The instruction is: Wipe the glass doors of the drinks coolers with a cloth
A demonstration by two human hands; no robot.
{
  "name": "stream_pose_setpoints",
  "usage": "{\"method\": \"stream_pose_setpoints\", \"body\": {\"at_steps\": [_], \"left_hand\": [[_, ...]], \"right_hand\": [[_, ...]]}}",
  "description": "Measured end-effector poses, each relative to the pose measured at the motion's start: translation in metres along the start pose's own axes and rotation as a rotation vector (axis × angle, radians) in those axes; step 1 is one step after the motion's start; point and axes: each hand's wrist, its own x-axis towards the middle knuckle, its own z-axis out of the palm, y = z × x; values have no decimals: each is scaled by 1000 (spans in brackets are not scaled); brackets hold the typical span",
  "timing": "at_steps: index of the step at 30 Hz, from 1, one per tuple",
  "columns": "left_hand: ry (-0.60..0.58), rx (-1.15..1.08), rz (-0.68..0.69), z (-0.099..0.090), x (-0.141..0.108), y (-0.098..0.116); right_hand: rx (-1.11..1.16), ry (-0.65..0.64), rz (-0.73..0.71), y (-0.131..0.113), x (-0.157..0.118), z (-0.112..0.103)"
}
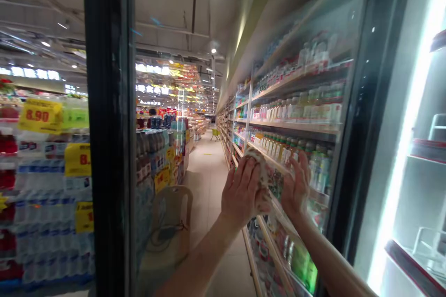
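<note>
A large glass door in a black frame stands right in front of me. Against its pane my left hand presses a crumpled, light-coloured cloth, with the fingers laid over it. Part of the cloth is hidden beneath that hand. To the right of the cloth, my right hand is raised at the glass with fingers stretched out and nothing visible in it. It is slightly blurred, and I cannot tell how firmly it touches the pane.
Lit fridge shelving with wire racks is close on the right. Through the glass appear shelves of bottled drinks, a plastic chair with a dark cable-like item, and an aisle floor. Stacked bottle packs with yellow price signs stand left.
</note>
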Motion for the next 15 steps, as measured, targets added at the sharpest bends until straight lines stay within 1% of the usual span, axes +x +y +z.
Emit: {"method": "stream_pose_setpoints", "body": {"at_steps": [1,2,3,4,5,8,9,10,11,12,13,15], "left_hand": [[6,23,12,0,1,0],[14,38,23,-1,3,-4],[29,53,22,-5,5,-11],[52,73,5,-11,7,-23],[82,97,-27,-20,10,-39],[201,167,-184,-52,17,-97],[242,182,-261,-62,19,-114],[268,194,-319,-69,20,-127],[281,201,-353,-72,20,-133],[277,203,-356,-71,20,-131],[253,199,-320,-67,19,-124],[175,177,-168,-50,15,-96]], "right_hand": [[-99,34,4,6,1,4],[-175,32,-13,10,0,8],[-225,21,-36,13,-1,12],[-253,9,-54,14,-2,14],[-270,1,-62,14,-4,15],[-309,-21,-48,13,-7,15],[-316,-18,-47,12,-7,14],[-318,-15,-50,12,-7,13],[-315,-6,-55,12,-8,13],[-309,4,-61,13,-7,13],[-302,12,-66,13,-7,13],[-289,19,-79,15,-7,14]]}}
